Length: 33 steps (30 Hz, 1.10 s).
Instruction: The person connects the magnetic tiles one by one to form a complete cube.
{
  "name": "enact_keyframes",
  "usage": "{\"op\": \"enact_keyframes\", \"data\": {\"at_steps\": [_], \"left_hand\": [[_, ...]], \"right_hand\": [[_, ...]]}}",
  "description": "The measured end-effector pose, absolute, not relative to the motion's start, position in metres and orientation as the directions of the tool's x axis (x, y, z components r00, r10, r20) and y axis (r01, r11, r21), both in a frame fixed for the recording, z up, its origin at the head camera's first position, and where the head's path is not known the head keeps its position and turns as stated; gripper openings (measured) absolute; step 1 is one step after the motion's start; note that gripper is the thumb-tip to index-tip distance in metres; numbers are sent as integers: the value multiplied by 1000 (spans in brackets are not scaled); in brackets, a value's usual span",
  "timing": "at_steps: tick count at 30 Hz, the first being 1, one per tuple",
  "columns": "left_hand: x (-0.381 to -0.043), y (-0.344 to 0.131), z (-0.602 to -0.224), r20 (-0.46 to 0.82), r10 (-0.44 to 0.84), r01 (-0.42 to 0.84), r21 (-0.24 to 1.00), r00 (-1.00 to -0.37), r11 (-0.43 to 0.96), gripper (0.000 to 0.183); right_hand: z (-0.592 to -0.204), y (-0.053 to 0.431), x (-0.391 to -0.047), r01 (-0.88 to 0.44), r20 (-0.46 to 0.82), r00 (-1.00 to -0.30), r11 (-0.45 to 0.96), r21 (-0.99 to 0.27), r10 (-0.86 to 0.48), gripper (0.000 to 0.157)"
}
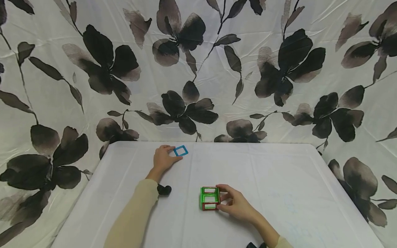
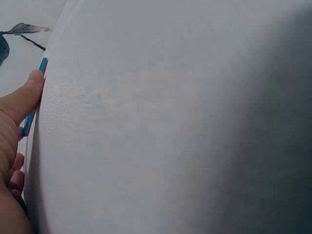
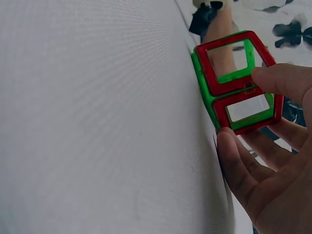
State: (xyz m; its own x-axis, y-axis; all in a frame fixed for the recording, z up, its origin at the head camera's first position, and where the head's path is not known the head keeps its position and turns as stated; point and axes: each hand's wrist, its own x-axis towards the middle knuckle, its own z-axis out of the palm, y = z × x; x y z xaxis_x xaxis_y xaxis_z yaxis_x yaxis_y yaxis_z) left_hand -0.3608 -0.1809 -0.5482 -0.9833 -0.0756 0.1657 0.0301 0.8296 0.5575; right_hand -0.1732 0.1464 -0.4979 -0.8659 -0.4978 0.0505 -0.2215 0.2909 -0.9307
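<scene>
Toward the far edge of the table, my left hand (image 1: 163, 159) pinches a blue square magnetic tile (image 1: 186, 148) between thumb and fingers. The left wrist view shows that tile (image 2: 43, 66) nearly edge-on, with a thin red line along its side. Nearer to me, a small box of red and green magnetic tiles (image 1: 210, 203) sits on the table. My right hand (image 1: 237, 205) grips its right side, thumb at the near corner and a finger at the far one. In the right wrist view, two red frames of the box (image 3: 229, 93) face the camera, with green ones behind.
A white cloth covers the table (image 1: 273, 179), whose far edge meets a hanging curtain with dark flowers (image 1: 176, 113). A black strap (image 1: 164, 190) is on the left wrist, and another black piece (image 1: 255, 245) shows by the right wrist.
</scene>
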Motion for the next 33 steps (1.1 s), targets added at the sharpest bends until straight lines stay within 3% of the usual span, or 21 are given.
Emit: {"op": "enact_keyframes", "data": {"at_steps": [7,18,28,33], "left_hand": [[-359,-181,-543,135,-93,1,575,-987,818,64],[-349,-188,-532,79,-73,16,777,-994,629,63],[-306,-173,-518,101,10,88,806,-995,585,65],[-280,-162,-505,150,53,154,813,-987,561,62]], "right_hand": [[-497,146,-173,-240,66,-860,286,-928,-506,61],[-526,150,-184,-246,78,-863,281,-927,-498,64],[-500,145,-171,-262,97,-859,269,-927,-502,68],[-512,146,-177,-264,91,-869,300,-917,-486,70]]}}
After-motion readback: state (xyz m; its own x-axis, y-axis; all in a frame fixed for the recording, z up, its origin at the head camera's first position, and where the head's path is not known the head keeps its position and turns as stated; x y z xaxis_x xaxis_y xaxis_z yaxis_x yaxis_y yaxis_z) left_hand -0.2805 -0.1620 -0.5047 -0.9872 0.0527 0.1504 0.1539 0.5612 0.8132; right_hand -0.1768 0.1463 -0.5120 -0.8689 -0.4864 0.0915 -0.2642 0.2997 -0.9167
